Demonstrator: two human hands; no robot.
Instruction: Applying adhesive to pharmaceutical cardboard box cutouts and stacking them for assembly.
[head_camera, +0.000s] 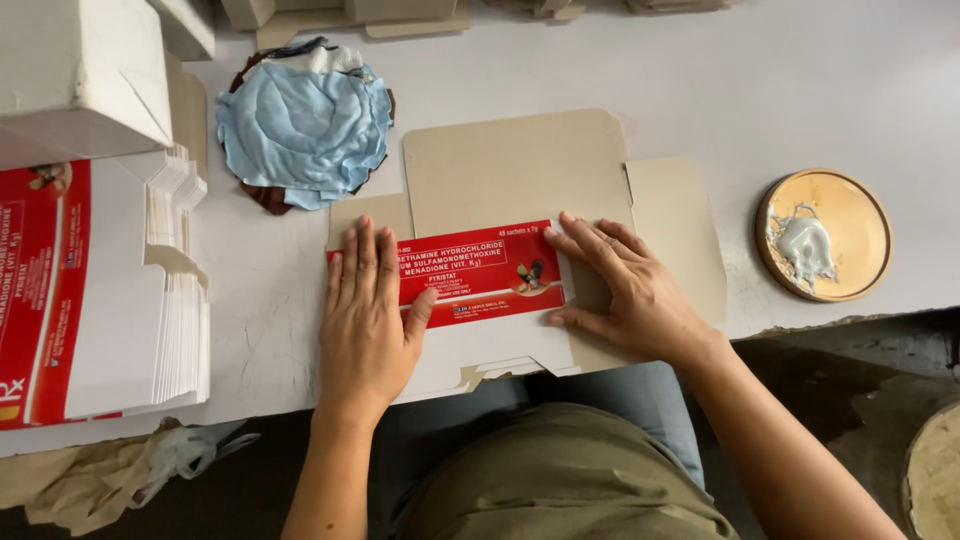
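A flat, unfolded cardboard carton lies on the white table, brown inner side up. One flap with a red printed face is folded over onto it. My left hand lies flat on the left part of the red flap, fingers together. My right hand presses down at the flap's right end, fingers spread over the fold. Neither hand grips anything.
A tall stack of flat red-and-white cartons sits at the left, under a white box. A blue cloth wad lies behind the carton. A round wooden dish with white paste stands at the right. The table's front edge runs by my lap.
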